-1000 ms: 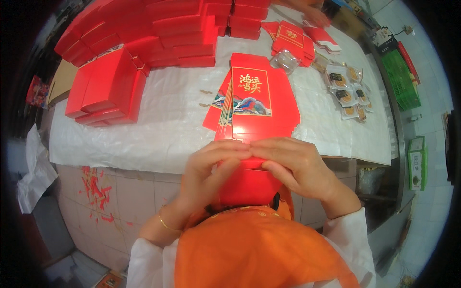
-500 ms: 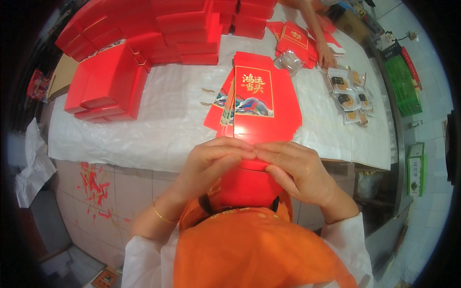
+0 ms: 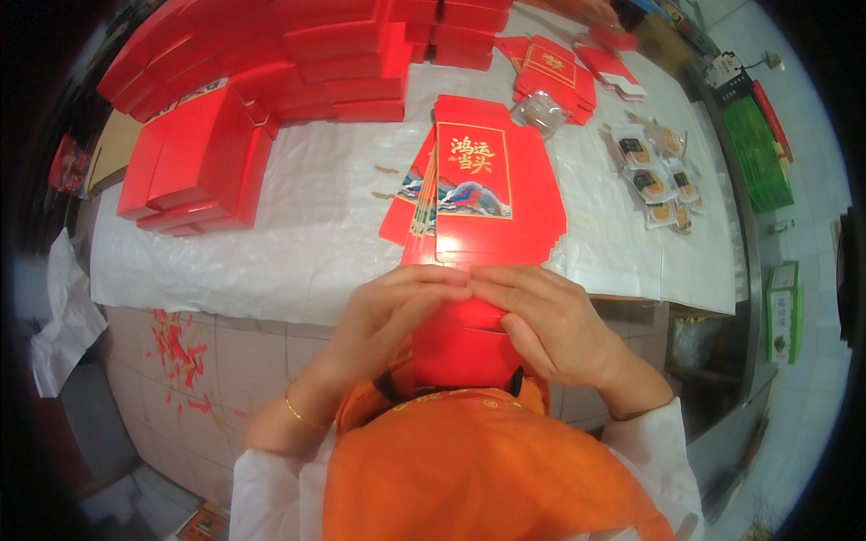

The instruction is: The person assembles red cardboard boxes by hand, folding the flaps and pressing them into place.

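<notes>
A red cardboard box (image 3: pixel 460 356) stands between my body and the table's front edge, and both hands bend over its upper end. My left hand (image 3: pixel 397 311) presses on it from the left with the fingers together. From the other side my right hand (image 3: pixel 550 320) grips it, thumb on the near face and fingers across the top. The fingertips of the two hands nearly meet in the middle. Just beyond them lies a fanned stack of flat red cartons (image 3: pixel 532 194) with gold print and a painted mountain pattern.
Finished red boxes (image 3: pixel 347 68) are piled at the back left, with more boxes (image 3: pixel 207 149) in front. Wrapped round pastries (image 3: pixel 649 185) lie at the right. Another person's hand (image 3: pixel 595 11) is at the far edge near red cartons (image 3: pixel 609 70). Red scraps (image 3: pixel 180 352) litter the floor.
The other person's hand has drawn back from beside the wrapped pastries to the far edge. My hands stay on the red box, the fingertips slightly lower.
</notes>
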Motion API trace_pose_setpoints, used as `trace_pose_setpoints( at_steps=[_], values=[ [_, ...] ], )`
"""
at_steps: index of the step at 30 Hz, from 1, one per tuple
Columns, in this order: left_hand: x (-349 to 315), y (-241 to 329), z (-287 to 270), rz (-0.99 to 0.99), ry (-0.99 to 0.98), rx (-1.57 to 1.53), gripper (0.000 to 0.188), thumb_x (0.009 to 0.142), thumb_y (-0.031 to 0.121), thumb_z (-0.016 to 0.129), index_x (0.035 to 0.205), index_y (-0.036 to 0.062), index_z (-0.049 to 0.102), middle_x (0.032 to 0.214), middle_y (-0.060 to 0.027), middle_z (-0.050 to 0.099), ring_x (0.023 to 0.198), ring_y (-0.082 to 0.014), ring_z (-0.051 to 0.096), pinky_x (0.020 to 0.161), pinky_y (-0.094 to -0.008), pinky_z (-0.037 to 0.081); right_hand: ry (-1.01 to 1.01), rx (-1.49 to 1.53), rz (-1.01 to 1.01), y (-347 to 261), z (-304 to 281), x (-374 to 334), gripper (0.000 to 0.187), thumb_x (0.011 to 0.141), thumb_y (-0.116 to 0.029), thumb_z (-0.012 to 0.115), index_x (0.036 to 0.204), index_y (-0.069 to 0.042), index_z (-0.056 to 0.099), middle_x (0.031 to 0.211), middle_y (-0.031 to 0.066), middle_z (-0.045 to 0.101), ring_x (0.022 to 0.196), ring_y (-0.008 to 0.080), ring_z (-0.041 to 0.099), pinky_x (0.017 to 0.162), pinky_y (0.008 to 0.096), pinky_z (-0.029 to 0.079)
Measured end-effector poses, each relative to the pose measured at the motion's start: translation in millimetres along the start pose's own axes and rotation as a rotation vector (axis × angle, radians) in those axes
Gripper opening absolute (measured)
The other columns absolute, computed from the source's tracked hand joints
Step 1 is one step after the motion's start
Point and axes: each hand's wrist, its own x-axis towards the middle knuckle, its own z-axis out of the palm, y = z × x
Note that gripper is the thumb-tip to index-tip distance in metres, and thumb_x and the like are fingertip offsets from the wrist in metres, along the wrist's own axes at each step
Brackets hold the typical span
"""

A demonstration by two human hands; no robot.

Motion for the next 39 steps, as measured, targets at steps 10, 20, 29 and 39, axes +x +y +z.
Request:
trace_pose_setpoints(
  at_steps=[10, 20, 29, 39],
  values=[
    [-13, 21, 9, -0.123, 0.028, -0.135, 0.032, 0.101, 0.013, 0.047, 0.112, -0.0049, 0.072, 0.131, -0.0157, 0.061, 0.121, -0.0249, 0.058, 0.105, -0.0384, 0.043, 0.022, 0.119, 0.022, -8, -5, -9, 0.040, 0.083, -0.005, 0.062, 0.123, 0.001, 0.064, 0.127, 0.0184, 0.063, 0.109, 0.0349, 0.064, 0.092, 0.0422, 0.053],
    [-16, 0, 10, 0.146, 0.003, 0.105, 0.034, 0.101, 0.017, 0.046, 0.112, -0.0013, 0.072, 0.128, -0.0176, 0.064, 0.122, -0.0315, 0.057, 0.106, -0.0419, 0.042, 0.159, 0.169, -0.080, 2, 19, -25, 0.045, 0.076, 0.001, 0.055, 0.119, -0.004, 0.068, 0.131, 0.0169, 0.062, 0.117, 0.0340, 0.061, 0.100, 0.0460, 0.047],
    [-19, -6, 6, 0.378, -0.020, 0.291, 0.035, 0.094, 0.015, 0.048, 0.117, 0.0026, 0.072, 0.133, -0.0190, 0.062, 0.120, -0.0353, 0.058, 0.105, -0.0447, 0.043, 0.119, 0.185, -0.180, 4, 21, -27, 0.042, 0.077, -0.006, 0.061, 0.118, -0.007, 0.071, 0.132, 0.0144, 0.063, 0.119, 0.0300, 0.060, 0.108, 0.0496, 0.038],
    [-19, -28, 2, 0.526, -0.029, 0.404, 0.040, 0.094, 0.033, 0.061, 0.122, 0.0059, 0.069, 0.135, -0.0153, 0.060, 0.120, -0.0335, 0.058, 0.100, -0.0439, 0.046, 0.129, 0.174, -0.230, 8, 28, -22, 0.044, 0.072, -0.003, 0.060, 0.113, -0.006, 0.074, 0.125, 0.0181, 0.066, 0.114, 0.0356, 0.062, 0.093, 0.0429, 0.049]
  ],
)
